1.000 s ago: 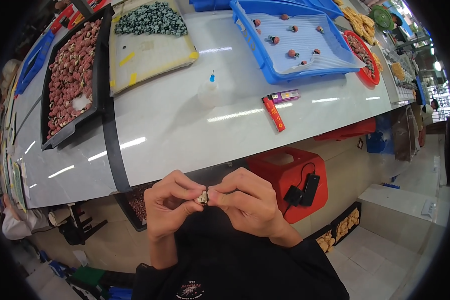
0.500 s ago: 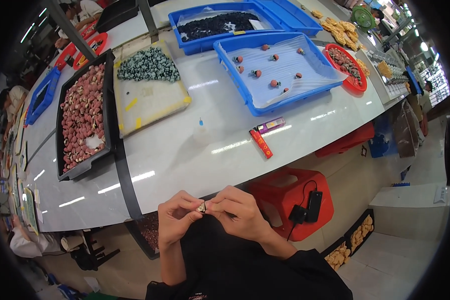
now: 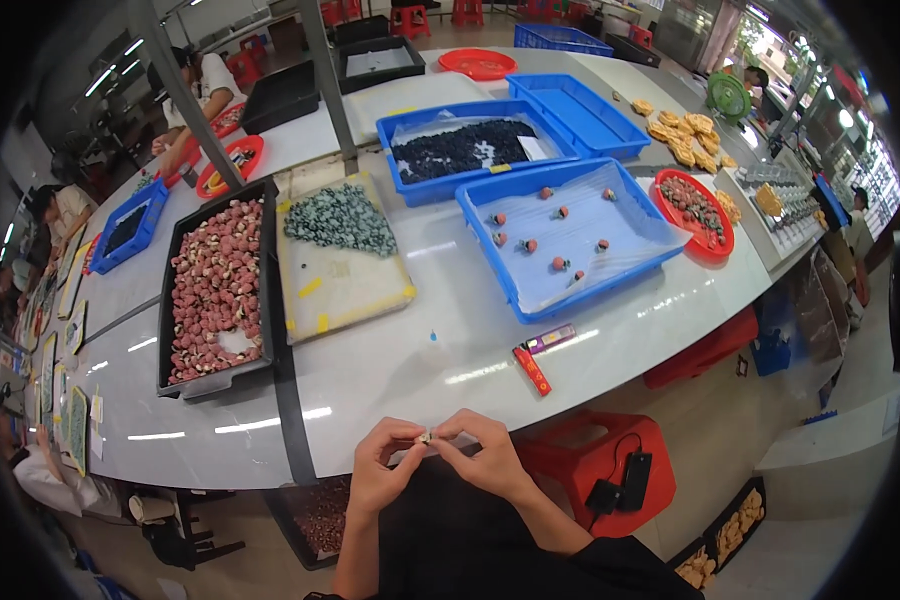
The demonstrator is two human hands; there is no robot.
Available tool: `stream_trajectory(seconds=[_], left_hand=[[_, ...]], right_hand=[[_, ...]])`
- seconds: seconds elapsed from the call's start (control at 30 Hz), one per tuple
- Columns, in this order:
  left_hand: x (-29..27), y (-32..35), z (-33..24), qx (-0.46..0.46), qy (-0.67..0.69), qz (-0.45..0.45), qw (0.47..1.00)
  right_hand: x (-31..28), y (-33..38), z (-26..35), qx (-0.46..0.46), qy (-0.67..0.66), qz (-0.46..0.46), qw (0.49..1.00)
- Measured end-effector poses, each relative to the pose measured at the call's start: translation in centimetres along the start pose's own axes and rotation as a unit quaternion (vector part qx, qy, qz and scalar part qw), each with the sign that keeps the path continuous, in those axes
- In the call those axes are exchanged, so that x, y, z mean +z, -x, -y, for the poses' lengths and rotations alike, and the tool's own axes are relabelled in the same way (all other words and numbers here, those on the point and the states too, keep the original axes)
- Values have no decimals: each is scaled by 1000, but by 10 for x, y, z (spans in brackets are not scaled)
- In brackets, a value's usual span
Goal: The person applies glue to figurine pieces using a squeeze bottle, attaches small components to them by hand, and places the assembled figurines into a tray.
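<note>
At the table's near edge, my left hand [image 3: 388, 462] and my right hand [image 3: 482, 458] meet, fingertips pinched together. Between them is a small pale piece with a dark part [image 3: 426, 437], mostly covered by the fingers; its kind is too small to make out. Beyond the hands, a blue tip [image 3: 433, 337] shows on the white table, its pale body hardly visible. To its right lie a red stick-shaped packet [image 3: 532, 371] and a purple one [image 3: 551, 340]. Several small red pieces with dark green tops [image 3: 560, 264] stand apart on the white liner of a blue tray [image 3: 515, 300].
On the left, a black tray [image 3: 166, 330] holds many red-and-cream pieces. Beside it, a yellow-taped board [image 3: 355, 312] carries grey-green pieces. Farther back are a blue tray [image 3: 410, 192] of dark bits and a red plate [image 3: 727, 243]. A red stool [image 3: 570, 452] stands right of my hands.
The view has tilted upward, so the table sits lower and more of the room's back shows. Both hands keep their pinch on the small piece, which looks turned a little.
</note>
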State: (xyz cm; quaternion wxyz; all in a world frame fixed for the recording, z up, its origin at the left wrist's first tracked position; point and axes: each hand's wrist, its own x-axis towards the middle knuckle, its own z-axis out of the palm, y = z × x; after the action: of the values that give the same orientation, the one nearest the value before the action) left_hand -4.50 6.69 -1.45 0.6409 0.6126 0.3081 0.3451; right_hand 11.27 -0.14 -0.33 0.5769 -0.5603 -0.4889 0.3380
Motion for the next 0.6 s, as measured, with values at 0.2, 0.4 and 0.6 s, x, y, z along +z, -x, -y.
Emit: stream_trajectory(seconds=[0.2, 0.4, 0.6], left_hand=[[-30, -26, -21, 61, -121, -40, 990], [-172, -84, -41, 143, -442, -332, 821], [-240, -132, -23, 1, -539, -225, 812]], right_hand=[[-15, -18, 1, -30, 34, -3, 999], [-64, -58, 0, -140, 138, -189, 962], [-112, -113, -14, -181, 339, -313, 869]])
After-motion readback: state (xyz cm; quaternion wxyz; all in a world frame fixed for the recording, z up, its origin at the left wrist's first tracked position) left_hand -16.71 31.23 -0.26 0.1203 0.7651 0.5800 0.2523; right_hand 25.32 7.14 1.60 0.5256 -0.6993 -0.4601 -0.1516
